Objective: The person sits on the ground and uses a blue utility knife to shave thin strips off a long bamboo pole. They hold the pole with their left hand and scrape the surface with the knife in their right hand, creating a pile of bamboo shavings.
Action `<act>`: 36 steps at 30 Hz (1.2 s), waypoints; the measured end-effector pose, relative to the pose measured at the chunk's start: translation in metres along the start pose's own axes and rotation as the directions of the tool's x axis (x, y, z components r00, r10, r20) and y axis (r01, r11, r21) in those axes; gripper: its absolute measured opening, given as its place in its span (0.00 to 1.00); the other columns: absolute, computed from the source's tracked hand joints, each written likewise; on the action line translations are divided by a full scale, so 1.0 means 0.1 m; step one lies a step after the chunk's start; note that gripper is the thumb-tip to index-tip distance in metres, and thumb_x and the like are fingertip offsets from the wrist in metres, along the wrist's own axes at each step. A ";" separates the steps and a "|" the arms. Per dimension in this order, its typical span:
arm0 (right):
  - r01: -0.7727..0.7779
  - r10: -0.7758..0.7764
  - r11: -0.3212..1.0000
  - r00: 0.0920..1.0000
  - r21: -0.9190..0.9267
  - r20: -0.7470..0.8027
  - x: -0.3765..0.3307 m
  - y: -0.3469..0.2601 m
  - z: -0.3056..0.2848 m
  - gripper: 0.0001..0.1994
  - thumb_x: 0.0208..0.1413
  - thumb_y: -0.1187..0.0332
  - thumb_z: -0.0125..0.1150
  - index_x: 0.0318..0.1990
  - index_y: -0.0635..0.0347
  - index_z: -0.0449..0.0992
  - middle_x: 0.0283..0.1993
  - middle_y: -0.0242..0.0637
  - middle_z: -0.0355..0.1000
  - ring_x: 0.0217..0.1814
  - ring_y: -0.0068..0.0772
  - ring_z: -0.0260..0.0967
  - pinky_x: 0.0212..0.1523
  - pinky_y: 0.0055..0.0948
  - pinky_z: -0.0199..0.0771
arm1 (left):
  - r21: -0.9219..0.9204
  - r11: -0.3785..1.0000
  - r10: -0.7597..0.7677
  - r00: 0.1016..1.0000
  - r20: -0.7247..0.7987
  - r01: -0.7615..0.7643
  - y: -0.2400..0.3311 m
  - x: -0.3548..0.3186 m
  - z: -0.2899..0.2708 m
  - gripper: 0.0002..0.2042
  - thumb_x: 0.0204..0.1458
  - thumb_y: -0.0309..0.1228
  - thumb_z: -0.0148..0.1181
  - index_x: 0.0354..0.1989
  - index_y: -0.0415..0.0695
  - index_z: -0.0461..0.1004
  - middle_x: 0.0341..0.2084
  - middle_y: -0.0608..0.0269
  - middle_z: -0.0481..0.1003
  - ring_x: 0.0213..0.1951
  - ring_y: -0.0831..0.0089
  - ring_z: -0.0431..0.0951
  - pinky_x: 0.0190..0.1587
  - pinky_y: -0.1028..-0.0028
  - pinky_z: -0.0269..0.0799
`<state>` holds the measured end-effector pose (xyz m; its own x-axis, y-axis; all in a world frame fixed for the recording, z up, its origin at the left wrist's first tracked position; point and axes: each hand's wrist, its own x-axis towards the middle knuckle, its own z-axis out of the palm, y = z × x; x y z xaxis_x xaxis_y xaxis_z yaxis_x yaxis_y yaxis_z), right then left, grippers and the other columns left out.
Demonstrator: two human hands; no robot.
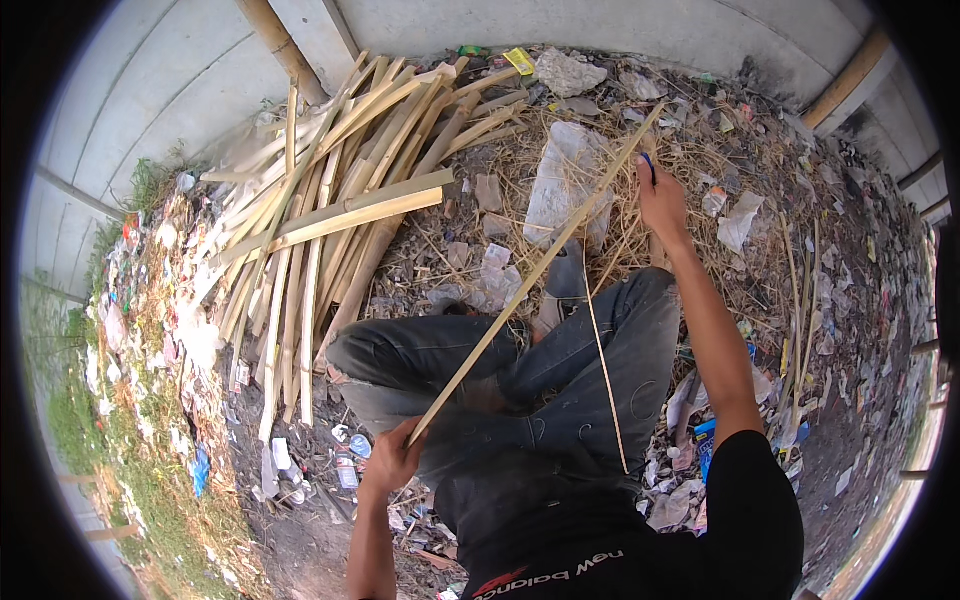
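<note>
Low in the frame, left of centre, the left hand (390, 462) is clenched around the near end of a long bamboo strip (530, 275). The strip runs diagonally up toward the upper right, crossing the person's bent knees in dark jeans (560, 360). Up at the upper right of centre, the right hand (662, 200) is closed on a small blue-handled tool (648, 164), right against the strip's far end. A thinner sliver (605, 370) hangs down across the lap, just right of centre. Over in the upper left lies a heap of split bamboo slats (340, 200), fanned across the dirt. A crumpled white plastic bag (565, 180) sits top centre among dry straw, and litter is scattered over the ground (860, 300) at both edges.
</note>
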<state>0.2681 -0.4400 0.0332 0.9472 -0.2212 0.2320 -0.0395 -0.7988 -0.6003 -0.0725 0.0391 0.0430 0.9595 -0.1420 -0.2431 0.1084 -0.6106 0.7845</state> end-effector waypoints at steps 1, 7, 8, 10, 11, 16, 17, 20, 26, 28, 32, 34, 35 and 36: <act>0.013 -0.013 1.000 1.000 0.015 0.017 -0.05 0.03 -0.01 0.31 0.75 0.42 0.45 0.36 0.64 0.80 0.28 0.56 0.77 0.34 0.63 0.77 0.37 0.55 0.73 | 0.004 1.000 0.012 1.000 0.004 -0.012 -0.05 -0.01 0.03 0.11 0.67 0.25 0.59 0.54 0.38 0.79 0.23 0.45 0.78 0.25 0.56 0.83 0.31 0.63 0.74; 0.290 -0.296 0.955 0.947 0.061 0.128 -0.79 -0.33 0.15 0.28 0.73 0.45 0.51 0.34 0.63 0.78 0.24 0.52 0.76 0.29 0.61 0.76 0.31 0.52 0.74 | -0.092 0.992 -0.088 0.996 0.001 0.088 -0.02 0.11 0.08 0.12 0.67 0.26 0.59 0.56 0.38 0.79 0.20 0.53 0.75 0.23 0.68 0.78 0.31 0.66 0.74; 0.322 -0.326 0.946 0.931 0.052 0.167 -0.87 -0.39 0.16 0.27 0.73 0.45 0.52 0.33 0.62 0.77 0.23 0.52 0.75 0.28 0.61 0.76 0.30 0.51 0.74 | -0.084 0.993 -0.078 0.997 0.004 0.078 0.00 0.13 0.06 0.12 0.66 0.25 0.59 0.56 0.38 0.79 0.21 0.52 0.76 0.23 0.66 0.79 0.31 0.65 0.74; 0.392 -0.404 0.915 0.898 0.097 0.175 -0.97 -0.54 0.18 0.27 0.73 0.46 0.52 0.33 0.62 0.76 0.21 0.51 0.74 0.25 0.61 0.75 0.28 0.52 0.73 | -0.063 0.996 -0.069 0.998 0.006 0.069 0.00 0.13 0.03 0.12 0.65 0.25 0.60 0.56 0.38 0.79 0.22 0.49 0.77 0.24 0.62 0.81 0.31 0.64 0.74; 0.425 -0.442 0.897 0.879 0.122 0.180 -1.00 -0.62 0.19 0.27 0.73 0.46 0.52 0.32 0.62 0.76 0.21 0.51 0.73 0.24 0.61 0.74 0.27 0.52 0.73 | -0.048 0.996 -0.076 0.997 0.011 0.077 -0.01 0.13 0.02 0.12 0.65 0.24 0.60 0.55 0.38 0.79 0.23 0.47 0.78 0.25 0.58 0.82 0.32 0.64 0.75; 0.229 -0.218 0.973 0.943 -0.015 0.250 -0.59 -0.52 0.18 0.30 0.74 0.44 0.48 0.31 0.65 0.75 0.24 0.56 0.74 0.30 0.66 0.75 0.33 0.56 0.73 | 0.031 0.999 0.018 0.999 -0.031 -0.017 -0.09 0.07 -0.01 0.13 0.62 0.23 0.61 0.55 0.38 0.79 0.28 0.41 0.81 0.31 0.44 0.84 0.33 0.60 0.76; 0.110 -0.105 0.994 0.979 -0.016 0.176 -0.40 -0.41 0.12 0.32 0.74 0.43 0.48 0.30 0.66 0.76 0.24 0.56 0.74 0.31 0.66 0.75 0.34 0.57 0.72 | 0.038 0.998 0.045 0.998 -0.053 -0.043 -0.10 0.02 -0.02 0.13 0.62 0.23 0.61 0.55 0.38 0.79 0.29 0.40 0.81 0.32 0.42 0.84 0.33 0.60 0.76; -0.136 0.134 0.990 0.990 -0.044 -0.042 0.16 0.36 -0.12 0.35 0.74 0.41 0.46 0.29 0.70 0.75 0.25 0.55 0.74 0.31 0.63 0.73 0.37 0.57 0.69 | 0.046 0.997 0.069 0.996 -0.049 -0.067 -0.29 -0.19 -0.09 0.13 0.62 0.24 0.61 0.55 0.37 0.79 0.27 0.42 0.80 0.29 0.49 0.84 0.32 0.61 0.76; -0.210 0.208 0.891 0.977 0.403 0.049 -0.12 0.37 -0.11 0.32 0.74 0.43 0.50 0.26 0.62 0.72 0.21 0.32 0.63 0.22 0.29 0.58 0.29 0.35 0.59 | -0.190 0.965 -0.162 0.979 0.122 0.183 -0.23 -0.17 0.01 0.13 0.70 0.31 0.57 0.56 0.38 0.80 0.22 0.65 0.74 0.24 0.78 0.73 0.30 0.71 0.70; -0.161 0.126 0.808 0.987 0.566 0.101 -0.33 0.05 -0.08 0.27 0.74 0.45 0.53 0.30 0.59 0.72 0.22 0.25 0.61 0.24 0.19 0.55 0.27 0.27 0.54 | -0.260 0.944 -0.163 0.972 0.167 0.203 -0.04 0.03 0.09 0.16 0.74 0.37 0.53 0.57 0.38 0.79 0.23 0.72 0.71 0.24 0.82 0.69 0.30 0.75 0.67; -0.024 -0.081 0.850 0.981 0.527 0.175 -0.78 -0.63 0.05 0.25 0.74 0.47 0.53 0.35 0.61 0.75 0.22 0.33 0.64 0.24 0.26 0.60 0.29 0.32 0.60 | -0.418 0.879 -0.120 0.954 0.276 0.231 0.24 0.34 0.19 0.20 0.75 0.42 0.51 0.58 0.37 0.77 0.23 0.71 0.70 0.22 0.84 0.66 0.26 0.78 0.62; 0.145 -0.253 0.892 0.945 0.427 0.207 -1.02 -0.95 0.06 0.24 0.73 0.47 0.53 0.37 0.63 0.78 0.23 0.40 0.69 0.24 0.37 0.68 0.30 0.38 0.66 | -0.505 0.807 -0.131 0.927 0.353 0.306 0.38 0.44 0.23 0.22 0.76 0.45 0.49 0.59 0.37 0.75 0.24 0.70 0.70 0.21 0.85 0.64 0.23 0.79 0.59; 0.208 -0.319 0.901 0.912 0.380 0.257 -1.15 -1.07 0.07 0.25 0.73 0.47 0.53 0.39 0.63 0.79 0.23 0.45 0.72 0.25 0.44 0.73 0.30 0.42 0.69 | -0.536 0.783 -0.122 0.922 0.368 0.317 0.42 0.49 0.26 0.23 0.76 0.46 0.49 0.60 0.37 0.75 0.24 0.69 0.69 0.20 0.85 0.63 0.23 0.80 0.58; 0.250 -0.355 0.913 0.877 0.321 0.325 -1.29 -1.15 0.10 0.25 0.73 0.46 0.53 0.40 0.63 0.80 0.23 0.47 0.74 0.26 0.50 0.75 0.30 0.45 0.72 | -0.566 0.757 -0.110 0.917 0.384 0.328 0.46 0.54 0.31 0.23 0.76 0.47 0.48 0.60 0.37 0.74 0.25 0.69 0.69 0.20 0.85 0.62 0.22 0.80 0.58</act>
<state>0.1540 -0.3141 0.0645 0.9478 0.2711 0.1677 0.3033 -0.6053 -0.7360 -0.0239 -0.0205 0.0484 0.7677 -0.3627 -0.5282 0.5436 -0.0678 0.8366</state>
